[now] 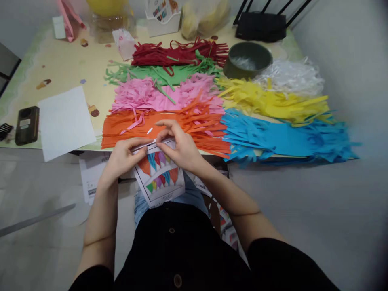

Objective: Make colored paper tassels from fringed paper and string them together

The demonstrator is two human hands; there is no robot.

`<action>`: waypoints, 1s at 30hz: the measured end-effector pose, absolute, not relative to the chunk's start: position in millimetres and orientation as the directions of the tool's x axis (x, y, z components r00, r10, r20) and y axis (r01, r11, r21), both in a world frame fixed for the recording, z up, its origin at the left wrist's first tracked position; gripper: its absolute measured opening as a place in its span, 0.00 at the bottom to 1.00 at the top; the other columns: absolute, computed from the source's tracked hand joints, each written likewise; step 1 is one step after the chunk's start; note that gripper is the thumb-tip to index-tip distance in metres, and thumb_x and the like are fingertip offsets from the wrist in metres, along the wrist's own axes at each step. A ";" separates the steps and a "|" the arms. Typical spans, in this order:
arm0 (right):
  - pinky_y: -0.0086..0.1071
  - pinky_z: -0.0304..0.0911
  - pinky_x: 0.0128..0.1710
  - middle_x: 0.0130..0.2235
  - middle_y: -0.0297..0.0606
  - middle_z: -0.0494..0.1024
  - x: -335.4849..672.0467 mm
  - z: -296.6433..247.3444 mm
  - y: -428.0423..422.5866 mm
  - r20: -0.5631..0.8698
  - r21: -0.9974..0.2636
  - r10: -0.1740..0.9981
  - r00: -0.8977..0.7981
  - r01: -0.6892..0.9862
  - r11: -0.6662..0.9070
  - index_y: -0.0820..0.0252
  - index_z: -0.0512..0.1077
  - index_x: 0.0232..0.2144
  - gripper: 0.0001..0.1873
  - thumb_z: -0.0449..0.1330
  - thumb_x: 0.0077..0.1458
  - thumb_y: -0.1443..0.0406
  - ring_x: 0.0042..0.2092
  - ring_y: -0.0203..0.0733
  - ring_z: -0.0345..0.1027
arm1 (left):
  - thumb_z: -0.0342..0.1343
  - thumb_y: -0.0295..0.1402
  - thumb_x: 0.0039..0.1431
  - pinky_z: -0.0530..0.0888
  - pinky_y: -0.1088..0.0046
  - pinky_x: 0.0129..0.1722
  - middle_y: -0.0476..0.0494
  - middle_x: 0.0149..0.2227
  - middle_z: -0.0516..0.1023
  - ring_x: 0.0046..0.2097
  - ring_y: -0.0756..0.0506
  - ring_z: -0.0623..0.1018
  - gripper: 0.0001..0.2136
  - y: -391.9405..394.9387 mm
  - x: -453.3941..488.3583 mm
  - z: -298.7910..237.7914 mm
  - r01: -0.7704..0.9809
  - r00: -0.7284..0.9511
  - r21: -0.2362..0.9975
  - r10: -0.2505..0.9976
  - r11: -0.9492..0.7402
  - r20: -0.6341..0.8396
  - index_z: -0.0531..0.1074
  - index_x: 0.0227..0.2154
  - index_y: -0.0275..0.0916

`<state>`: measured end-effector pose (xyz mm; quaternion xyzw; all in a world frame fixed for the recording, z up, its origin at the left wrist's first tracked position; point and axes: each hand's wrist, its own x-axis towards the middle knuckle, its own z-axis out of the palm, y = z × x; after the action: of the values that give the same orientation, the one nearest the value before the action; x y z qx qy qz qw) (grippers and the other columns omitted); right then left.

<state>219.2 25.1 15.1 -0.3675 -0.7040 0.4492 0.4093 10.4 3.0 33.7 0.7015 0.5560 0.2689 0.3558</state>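
At the table's front edge I hold a flat packet (163, 180) with a printed picture of colourful tassels, hanging over my lap. My left hand (125, 155) grips its upper left corner, thumb in front and fingers along the top edge. My right hand (178, 145) pinches the top edge near the middle, its index finger raised. Just beyond my hands lies a bundle of orange fringed paper (121, 128), with a small white scrap (149, 131) on it. Behind it are fringed bundles in pink (163, 99), green (169, 74) and dark red (169, 56).
Blue (287, 139) and yellow (273, 101) fringed bundles lie to the right, by white strips (292, 76) and a dark green bowl (248, 60). A black router (260, 26) stands behind. A white sheet (66, 121) and a phone (27, 125) are at left.
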 end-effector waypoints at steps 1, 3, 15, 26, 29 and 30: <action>0.39 0.67 0.52 0.38 0.33 0.76 218.3 14.3 25.2 0.259 -0.925 0.883 -0.391 0.164 0.344 0.54 0.62 0.54 0.22 0.57 0.58 0.70 0.43 0.41 0.75 | 0.57 0.38 0.60 0.78 0.70 0.49 0.41 0.46 0.85 0.46 0.42 0.83 0.17 2.6 10.4 33.5 0.589 0.228 0.799 0.973 -0.120 -0.022 0.82 0.47 0.36; 0.38 0.67 0.51 0.38 0.33 0.76 216.2 12.7 25.7 0.281 -0.911 0.878 -0.388 0.182 0.371 0.55 0.62 0.55 0.23 0.56 0.58 0.71 0.43 0.40 0.74 | 0.57 0.37 0.59 0.78 0.69 0.49 0.41 0.45 0.85 0.46 0.42 0.83 0.17 1.9 10.6 32.5 0.585 0.211 0.804 0.977 -0.108 -0.022 0.82 0.46 0.35; 0.41 0.66 0.56 0.50 0.44 0.78 216.6 -2.4 34.1 0.450 -0.776 0.828 -0.333 0.313 0.548 0.59 0.69 0.54 0.19 0.62 0.61 0.64 0.53 0.46 0.72 | 0.59 0.34 0.58 0.79 0.73 0.44 0.42 0.41 0.86 0.41 0.45 0.84 0.12 -3.5 7.4 25.9 0.554 0.176 0.814 0.981 -0.171 0.086 0.81 0.42 0.36; 0.34 0.70 0.47 0.36 0.36 0.83 228.6 -14.6 29.7 0.316 -0.939 0.917 -0.245 0.060 0.339 0.59 0.77 0.31 0.05 0.69 0.55 0.64 0.41 0.40 0.78 | 0.52 0.27 0.65 0.78 0.72 0.51 0.43 0.48 0.84 0.48 0.47 0.83 0.16 -2.9 -1.3 23.8 0.567 0.441 0.637 0.846 -0.522 0.300 0.81 0.49 0.42; 0.34 0.70 0.46 0.37 0.35 0.83 227.1 -9.6 27.8 0.323 -0.932 0.909 -0.262 0.081 0.354 0.59 0.77 0.30 0.05 0.68 0.56 0.64 0.41 0.40 0.78 | 0.53 0.31 0.67 0.78 0.73 0.47 0.43 0.46 0.84 0.45 0.47 0.83 0.14 -3.1 2.4 29.7 0.651 0.442 0.549 0.850 -0.524 0.287 0.81 0.51 0.43; 0.34 0.70 0.46 0.37 0.35 0.83 226.7 -7.8 26.9 0.330 -0.928 0.904 -0.270 0.081 0.363 0.59 0.77 0.30 0.05 0.68 0.56 0.64 0.41 0.40 0.78 | 0.54 0.33 0.68 0.78 0.74 0.44 0.44 0.44 0.85 0.43 0.47 0.83 0.14 -3.5 4.7 31.8 0.681 0.441 0.511 0.850 -0.525 0.287 0.80 0.51 0.44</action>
<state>226.7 26.9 -7.8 -0.3668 -0.6718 0.4287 0.4799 4.7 -3.5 31.8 0.8331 0.4594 0.2618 0.1622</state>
